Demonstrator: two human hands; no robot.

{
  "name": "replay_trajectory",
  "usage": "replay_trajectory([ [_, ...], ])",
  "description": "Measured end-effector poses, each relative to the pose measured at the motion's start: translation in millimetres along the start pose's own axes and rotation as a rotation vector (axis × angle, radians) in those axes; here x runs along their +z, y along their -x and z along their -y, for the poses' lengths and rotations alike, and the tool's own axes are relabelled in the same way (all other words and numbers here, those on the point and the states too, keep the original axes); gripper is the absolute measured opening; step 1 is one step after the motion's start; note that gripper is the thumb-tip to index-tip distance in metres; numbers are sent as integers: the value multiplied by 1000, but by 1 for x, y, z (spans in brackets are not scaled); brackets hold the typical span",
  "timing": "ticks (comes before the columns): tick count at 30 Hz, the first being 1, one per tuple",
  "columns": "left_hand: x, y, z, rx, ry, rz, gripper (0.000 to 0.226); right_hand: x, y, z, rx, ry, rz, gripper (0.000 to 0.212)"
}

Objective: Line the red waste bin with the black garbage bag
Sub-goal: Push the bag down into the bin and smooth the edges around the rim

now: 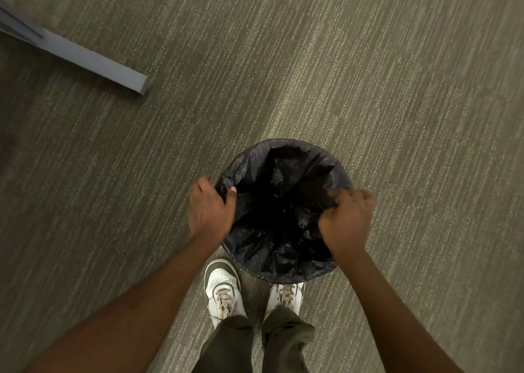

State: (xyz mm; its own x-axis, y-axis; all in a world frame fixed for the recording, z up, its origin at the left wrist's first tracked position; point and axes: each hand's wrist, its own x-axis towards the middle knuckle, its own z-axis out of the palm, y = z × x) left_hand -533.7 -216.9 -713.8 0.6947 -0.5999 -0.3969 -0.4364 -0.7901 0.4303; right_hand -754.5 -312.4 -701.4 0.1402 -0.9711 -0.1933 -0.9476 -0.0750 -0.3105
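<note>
The black garbage bag (280,202) hangs open inside a round bin on the carpet in front of my feet. Its edge is folded over the whole rim, so none of the bin's red shows. My left hand (211,209) grips the bag's edge at the left of the rim, thumb inside, fingers outside. At the right of the rim, my right hand (347,221) is closed on a pinch of the bag. The bag's inside is crumpled and dark.
Grey-green striped carpet (368,75) lies all around. A grey metal bar or furniture foot (93,62) rests on the floor at the upper left. My white sneakers (224,292) stand just behind the bin.
</note>
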Motion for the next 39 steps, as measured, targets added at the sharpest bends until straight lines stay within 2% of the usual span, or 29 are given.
replay_trajectory([
  [2,2,9,1,-17,-40,12,67,-9,9,-17,114,56,-5,47],
  [6,7,25,1,-33,-88,56,66,-9,14,-43,251,-10,198,62],
  [9,11,31,0,-54,-62,69,60,-4,14,-51,223,-164,309,55],
  [16,12,23,16,-120,52,128,51,2,2,-46,173,-274,350,46],
  [21,-2,18,38,-188,150,94,48,3,-16,-17,38,-225,386,40],
  [27,-41,5,81,-322,178,16,43,24,-46,61,-163,-149,440,38],
  [30,-63,-6,104,-371,192,-41,48,39,-58,110,-260,-136,489,36],
  [34,-91,-20,130,-518,241,-159,52,61,-72,174,-442,-104,500,38],
  [39,-115,-40,163,-545,261,-198,60,84,-84,249,-574,-74,541,39],
])
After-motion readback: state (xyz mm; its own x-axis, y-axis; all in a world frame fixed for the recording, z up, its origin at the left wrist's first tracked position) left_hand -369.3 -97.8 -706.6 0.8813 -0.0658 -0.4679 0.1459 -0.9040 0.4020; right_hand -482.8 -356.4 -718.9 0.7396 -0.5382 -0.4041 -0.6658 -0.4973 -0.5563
